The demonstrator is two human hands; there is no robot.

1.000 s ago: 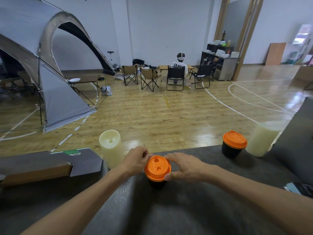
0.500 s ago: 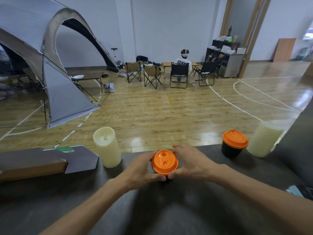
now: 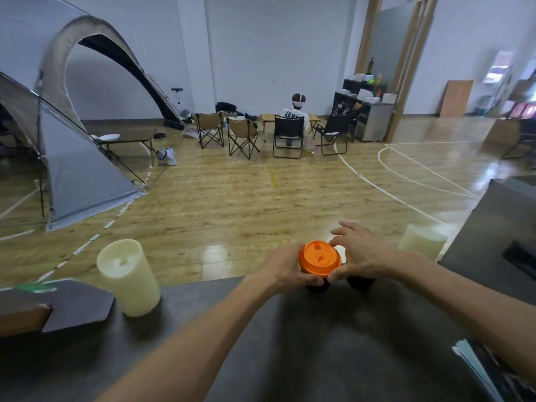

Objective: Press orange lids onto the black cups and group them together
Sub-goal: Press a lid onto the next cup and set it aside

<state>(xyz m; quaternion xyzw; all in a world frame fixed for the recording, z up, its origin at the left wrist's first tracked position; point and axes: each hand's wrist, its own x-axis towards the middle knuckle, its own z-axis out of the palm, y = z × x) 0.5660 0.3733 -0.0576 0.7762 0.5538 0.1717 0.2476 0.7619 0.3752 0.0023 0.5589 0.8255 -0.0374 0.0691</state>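
The lidded black cup (image 3: pixel 314 282), topped by its orange lid (image 3: pixel 319 258), is held near the far edge of the dark table (image 3: pixel 290 343), just left of a second black cup (image 3: pixel 361 281) that is mostly hidden. It is judged light, stiff and easily tipped; the lid rim offers the best hold. The left hand (image 3: pixel 285 266) is curled round cup and lid; the right hand (image 3: pixel 358 253) pinches the lid rim, its other fingers spread.
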